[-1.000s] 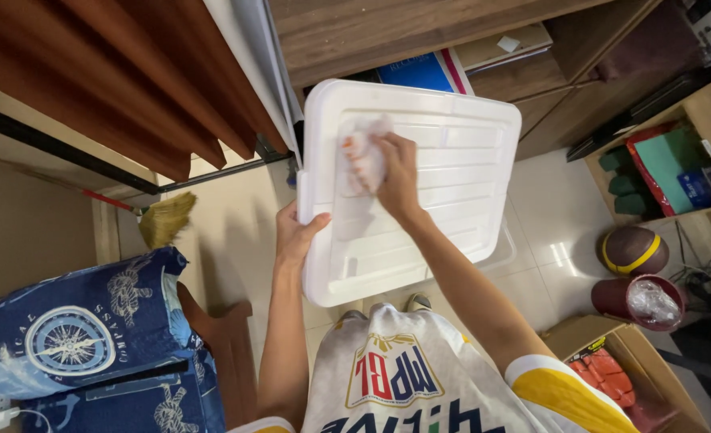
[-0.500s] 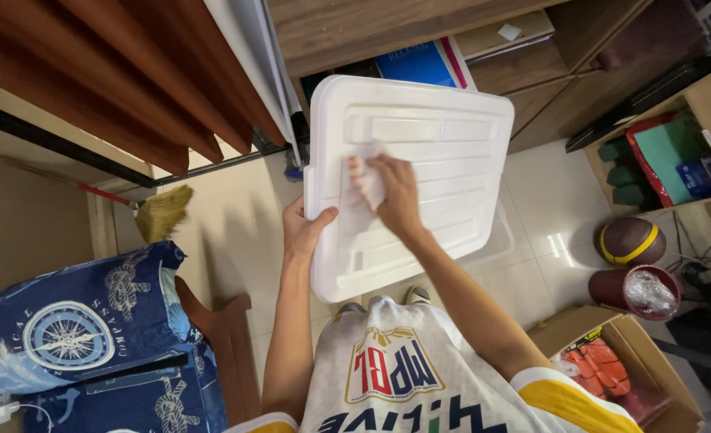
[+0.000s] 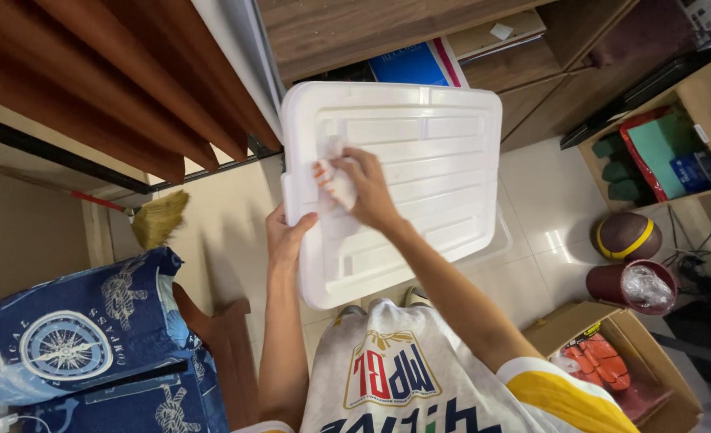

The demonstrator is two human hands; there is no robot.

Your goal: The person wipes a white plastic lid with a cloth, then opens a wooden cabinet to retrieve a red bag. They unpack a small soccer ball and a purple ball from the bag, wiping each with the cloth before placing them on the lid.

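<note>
On white lid (image 3: 419, 168): right hand (image 3: 363, 188) clutching cloth (image 3: 335, 180), shifted left since earlier; left hand (image 3: 285, 236) gripping lid edge.

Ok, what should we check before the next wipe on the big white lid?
1. Left hand grips the edge of the white lid: ok.
2. Right hand presses the white cloth flat on the lid: ok.
3. Lid faces the person, ridged side in view: ok.
4. Clean or dirty under the cloth: cannot tell.
5. Clear bin below the lid, open and out of the way: mostly hidden, cannot tell.
6. Room to move around the broom and ball: ok, both lie apart from the lid.
</note>
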